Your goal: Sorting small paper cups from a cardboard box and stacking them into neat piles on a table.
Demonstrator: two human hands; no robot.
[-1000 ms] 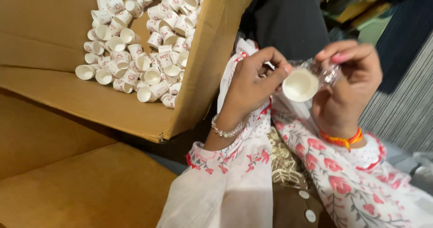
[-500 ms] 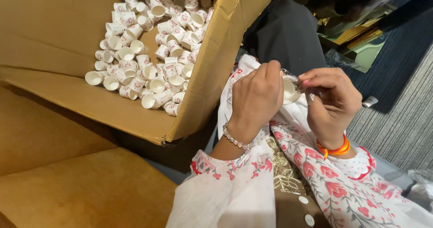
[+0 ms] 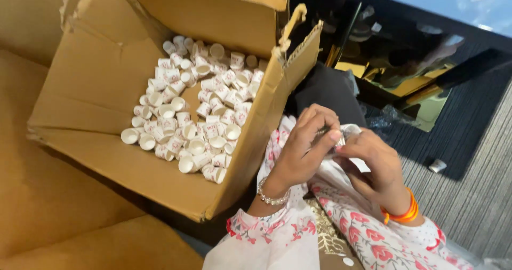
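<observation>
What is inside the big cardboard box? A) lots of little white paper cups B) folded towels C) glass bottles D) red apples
A: the open cardboard box holds a loose pile of little white paper cups, many lying on their sides, some with red print on them.

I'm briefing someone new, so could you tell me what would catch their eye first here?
The open cardboard box at left, holding a heap of small white paper cups. At right, the left hand and right hand meet over the lap, pinching something small and mostly hidden.
</observation>
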